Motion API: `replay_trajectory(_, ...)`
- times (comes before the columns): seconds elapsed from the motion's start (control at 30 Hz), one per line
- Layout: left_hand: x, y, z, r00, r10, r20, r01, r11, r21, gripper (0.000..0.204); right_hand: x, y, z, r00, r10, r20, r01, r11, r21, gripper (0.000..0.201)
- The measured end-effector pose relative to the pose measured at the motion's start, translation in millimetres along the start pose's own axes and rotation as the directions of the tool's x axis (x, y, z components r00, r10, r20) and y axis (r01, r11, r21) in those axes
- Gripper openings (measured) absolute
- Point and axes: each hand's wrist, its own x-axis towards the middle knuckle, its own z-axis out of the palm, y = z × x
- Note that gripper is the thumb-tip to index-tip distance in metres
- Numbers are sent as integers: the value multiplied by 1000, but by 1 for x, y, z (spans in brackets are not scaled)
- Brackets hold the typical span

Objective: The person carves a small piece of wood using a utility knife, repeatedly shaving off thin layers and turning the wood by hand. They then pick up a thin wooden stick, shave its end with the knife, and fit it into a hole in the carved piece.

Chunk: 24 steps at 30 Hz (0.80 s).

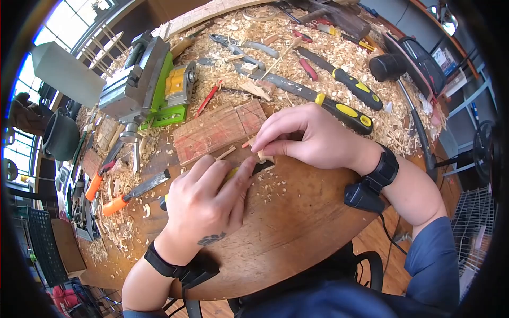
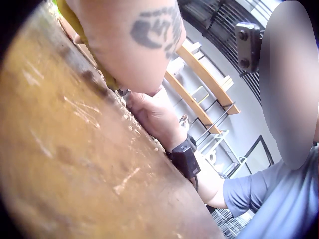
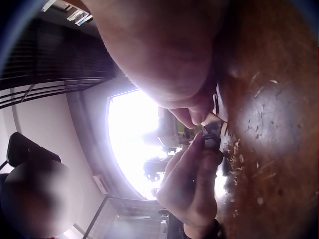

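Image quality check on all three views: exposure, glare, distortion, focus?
Head: fisheye with dark rim, windows at left overbright, tools mid-frame fairly crisp. Left wrist: dark corners, near tabletop soft, scene steeply tilted. Right wrist: window blown out, right hand dim and soft against it, pale glare on the tabletop.

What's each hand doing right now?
Left hand: closed, holding a yellow-and-black tool.
Right hand: closed, pinching a small piece of wood.
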Motion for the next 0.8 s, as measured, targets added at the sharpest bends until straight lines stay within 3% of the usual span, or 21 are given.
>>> replay_trajectory(0.3, 2, 1, -1, 998, -15, 67, 16, 1000, -12, 42, 1, -2, -1, 1000, 16, 8, -16, 1000, -9, 17)
replay_trajectory(0.37, 2, -1, 2, 999, 46, 19, -46, 999, 27, 42, 0, -2, 0, 1000, 13, 3, -13, 1000, 4, 17)
replay_trajectory(0.8, -1, -2, -1, 999, 3, -41, -2, 1000, 19, 43, 2, -8, -5, 998, 27, 56, -27, 1000, -9, 20)
